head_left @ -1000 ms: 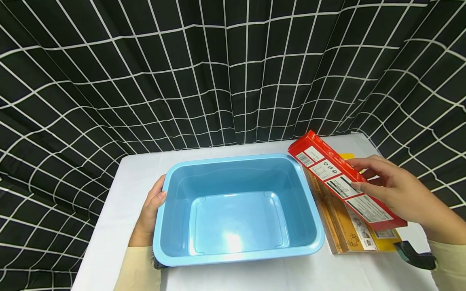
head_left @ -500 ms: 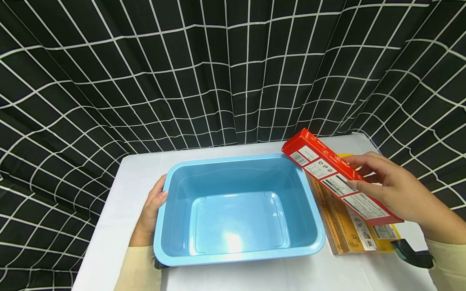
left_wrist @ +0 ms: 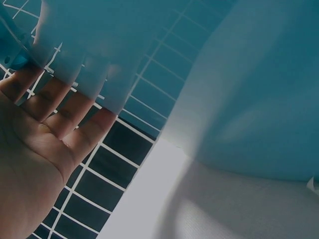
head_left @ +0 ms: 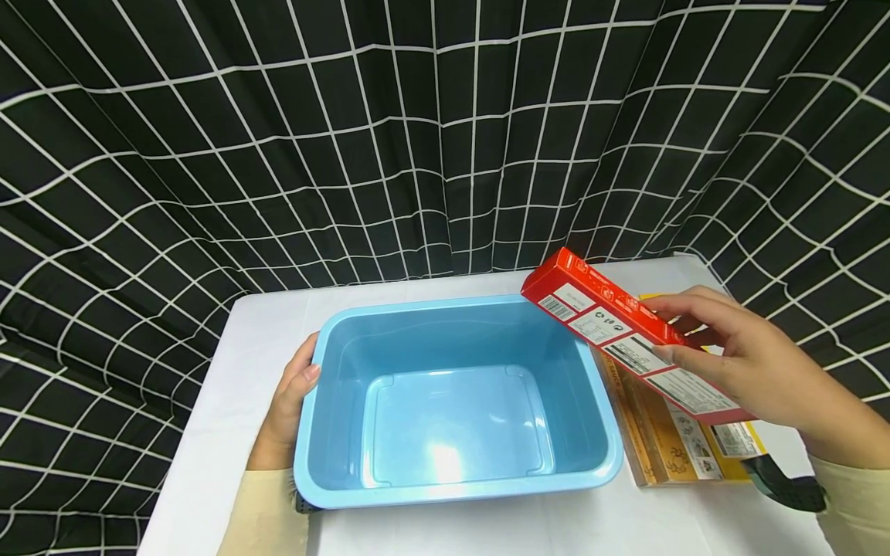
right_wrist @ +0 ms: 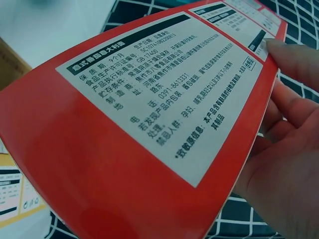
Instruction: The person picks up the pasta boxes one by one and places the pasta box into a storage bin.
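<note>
Head view: right hand grips red box.

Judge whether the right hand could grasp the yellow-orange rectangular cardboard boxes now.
Probably not: the right hand holds a long red cardboard box, which partly hides the yellow-orange boxes in the head view.

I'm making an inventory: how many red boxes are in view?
1: the red box, tilted in the right hand, one end near the far right corner of the blue tub. Others could be hidden under it or among the orange and yellow packages.
</note>
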### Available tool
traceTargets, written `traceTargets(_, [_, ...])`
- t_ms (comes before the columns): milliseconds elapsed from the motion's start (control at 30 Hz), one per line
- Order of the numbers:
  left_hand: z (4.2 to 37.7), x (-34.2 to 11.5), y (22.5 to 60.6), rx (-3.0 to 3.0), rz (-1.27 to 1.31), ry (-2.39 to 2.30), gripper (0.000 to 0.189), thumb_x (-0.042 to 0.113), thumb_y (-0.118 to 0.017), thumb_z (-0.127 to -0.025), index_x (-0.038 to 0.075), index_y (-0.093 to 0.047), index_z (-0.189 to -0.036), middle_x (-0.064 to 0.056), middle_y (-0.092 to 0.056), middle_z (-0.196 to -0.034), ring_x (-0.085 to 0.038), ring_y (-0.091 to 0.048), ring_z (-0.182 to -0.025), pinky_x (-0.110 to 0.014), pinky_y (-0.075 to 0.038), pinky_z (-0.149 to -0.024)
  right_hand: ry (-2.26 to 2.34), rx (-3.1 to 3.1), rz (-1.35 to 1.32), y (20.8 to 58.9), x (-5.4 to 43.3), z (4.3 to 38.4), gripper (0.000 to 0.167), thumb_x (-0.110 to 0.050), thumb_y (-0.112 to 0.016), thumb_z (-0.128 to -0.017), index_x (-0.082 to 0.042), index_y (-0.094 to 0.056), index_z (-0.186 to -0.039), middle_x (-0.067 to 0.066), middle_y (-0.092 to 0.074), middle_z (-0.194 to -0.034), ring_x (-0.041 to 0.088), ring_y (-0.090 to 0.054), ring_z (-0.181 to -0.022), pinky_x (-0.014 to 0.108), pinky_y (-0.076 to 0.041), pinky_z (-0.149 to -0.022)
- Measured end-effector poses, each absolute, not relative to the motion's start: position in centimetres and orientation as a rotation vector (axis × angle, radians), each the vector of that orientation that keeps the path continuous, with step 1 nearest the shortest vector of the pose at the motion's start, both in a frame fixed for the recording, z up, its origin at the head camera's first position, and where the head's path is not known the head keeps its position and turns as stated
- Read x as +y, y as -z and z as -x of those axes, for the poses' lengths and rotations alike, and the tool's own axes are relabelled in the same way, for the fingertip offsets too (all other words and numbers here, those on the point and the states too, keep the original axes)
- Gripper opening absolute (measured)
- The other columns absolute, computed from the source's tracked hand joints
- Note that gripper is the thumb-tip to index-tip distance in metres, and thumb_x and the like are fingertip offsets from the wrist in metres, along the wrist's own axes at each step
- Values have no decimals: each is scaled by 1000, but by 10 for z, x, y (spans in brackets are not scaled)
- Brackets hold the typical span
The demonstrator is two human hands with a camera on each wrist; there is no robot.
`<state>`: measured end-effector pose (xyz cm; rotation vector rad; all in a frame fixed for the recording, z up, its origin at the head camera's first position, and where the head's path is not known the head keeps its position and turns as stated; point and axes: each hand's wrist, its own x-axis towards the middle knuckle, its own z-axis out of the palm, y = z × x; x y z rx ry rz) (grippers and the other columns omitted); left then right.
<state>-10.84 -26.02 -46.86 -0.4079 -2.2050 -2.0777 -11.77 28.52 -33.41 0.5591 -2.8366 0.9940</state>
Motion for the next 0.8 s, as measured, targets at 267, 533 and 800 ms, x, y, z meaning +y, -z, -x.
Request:
traceTargets(267, [108,-259,468,-2210,393,2077,63,32,-41,-102,11,-50,-160,-20,-58,-149,-40,-55,-134,-44,-54,-102,-984,-2804,-617,330,280,115,68,3,-90,-85,-14,-68,-147,9,-65,-134,14,-63,-101,21,-55,-78])
traceTargets(533, [109,-259,467,-2198,384,2087,63,31,-42,-101,11,-51,-160,-20,-58,-149,-40,-55,-134,-43,-54,-102,-986,-2751,-687,326,270,114,70,9,-89,-83,-10,-68,-146,6,-67,-129,9,-63,-101,16,-53,-81])
traceTargets(800, [109,-260,469,-2205,392,2080,63,31,-42,-101,10,-51,-160,-20,-58,-148,-40,-55,-133,-43,-54,-102,-1012,-2716,-740,321,262,113,71,13,-86,-82,-10,-68,-147,4,-66,-130,10,-63,-102,19,-56,-79])
